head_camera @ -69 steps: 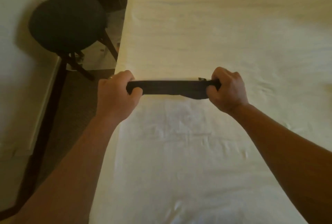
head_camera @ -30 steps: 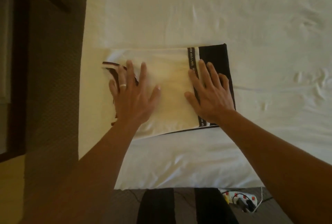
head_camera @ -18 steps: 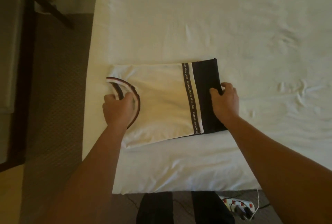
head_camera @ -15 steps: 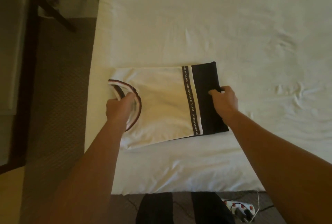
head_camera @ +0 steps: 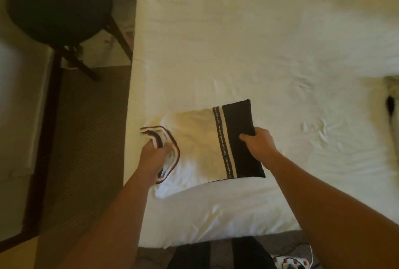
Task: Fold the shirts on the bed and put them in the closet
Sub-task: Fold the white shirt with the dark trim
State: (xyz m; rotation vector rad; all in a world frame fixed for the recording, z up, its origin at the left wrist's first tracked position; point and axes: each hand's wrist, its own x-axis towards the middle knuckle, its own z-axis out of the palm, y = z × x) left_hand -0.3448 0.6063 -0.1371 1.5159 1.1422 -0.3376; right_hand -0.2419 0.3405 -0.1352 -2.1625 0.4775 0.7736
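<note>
A folded white shirt (head_camera: 195, 141) with a black band and a lettered stripe lies near the left front corner of the white bed (head_camera: 259, 42). My left hand (head_camera: 153, 156) grips its striped collar end, which is lifted slightly off the sheet. My right hand (head_camera: 258, 144) grips the black end, thumb on top and fingers under the edge. At the far right edge of the bed, part of another pale garment (head_camera: 391, 96) with a dark patch shows.
A round dark stool (head_camera: 58, 3) on wooden legs stands left of the bed on the brown carpet (head_camera: 86, 139). A white surface with a dark frame fills the left edge. A power strip (head_camera: 291, 263) lies on the floor by my feet.
Both hands went from pressing flat on the folded shirt to gripping its two ends. The collar end has lifted, and my view has tilted up, bringing the stool back in.
</note>
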